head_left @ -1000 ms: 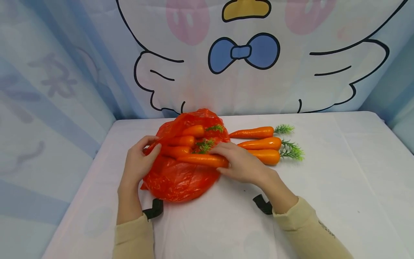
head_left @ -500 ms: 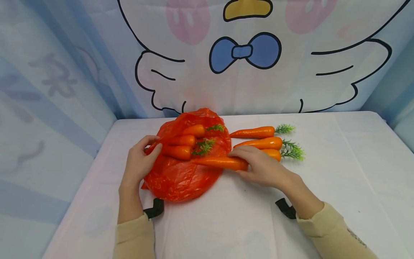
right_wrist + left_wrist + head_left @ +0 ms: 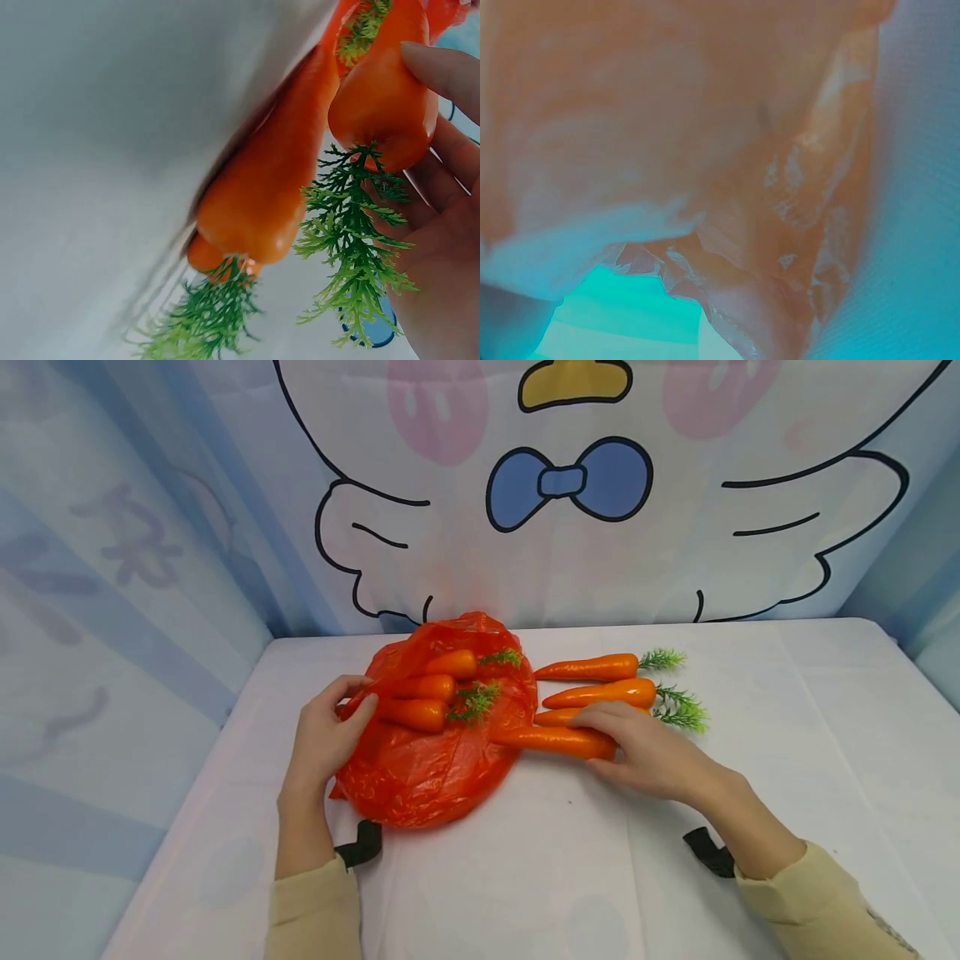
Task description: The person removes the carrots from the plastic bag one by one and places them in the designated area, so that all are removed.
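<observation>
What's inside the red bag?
Three orange carrots poke from the red plastic bag, their thick ends and some leafy green tops showing. The bag covers their thin ends, and I can't tell whether anything lies deeper.

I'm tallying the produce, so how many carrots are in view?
7: three carrots partly inside the red bag, three carrots on the white table beside it, one carrot in the right hand. The bag may hide more.

White table (image 3: 495, 885) | red plastic bag (image 3: 431, 781) — lying on it | three carrots (image 3: 603, 694) — beside the bag
</observation>
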Demonstrator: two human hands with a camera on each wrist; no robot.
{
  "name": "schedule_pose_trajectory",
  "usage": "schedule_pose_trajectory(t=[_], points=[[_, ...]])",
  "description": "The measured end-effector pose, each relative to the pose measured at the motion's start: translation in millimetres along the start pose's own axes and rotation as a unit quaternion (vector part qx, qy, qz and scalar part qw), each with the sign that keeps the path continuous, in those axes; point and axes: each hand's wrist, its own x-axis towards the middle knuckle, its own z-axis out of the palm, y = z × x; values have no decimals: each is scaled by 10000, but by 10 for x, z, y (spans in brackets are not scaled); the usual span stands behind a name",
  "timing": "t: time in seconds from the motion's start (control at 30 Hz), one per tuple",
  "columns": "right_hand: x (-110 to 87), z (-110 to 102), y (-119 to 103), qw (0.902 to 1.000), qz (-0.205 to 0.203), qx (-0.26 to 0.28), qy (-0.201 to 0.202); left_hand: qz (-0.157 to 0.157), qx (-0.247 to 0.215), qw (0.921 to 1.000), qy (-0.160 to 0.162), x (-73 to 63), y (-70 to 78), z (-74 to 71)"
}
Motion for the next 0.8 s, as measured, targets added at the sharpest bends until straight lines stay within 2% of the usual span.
schedule_pose_trajectory(t=[0.37,0.8], points=[[-140,-68,99,9996,-14,-284,20,19,15,10000,19,-7,2,-4],[-254,-42,141,9992,88,-333,-213,71,-28,10000,27,-3,3,6]])
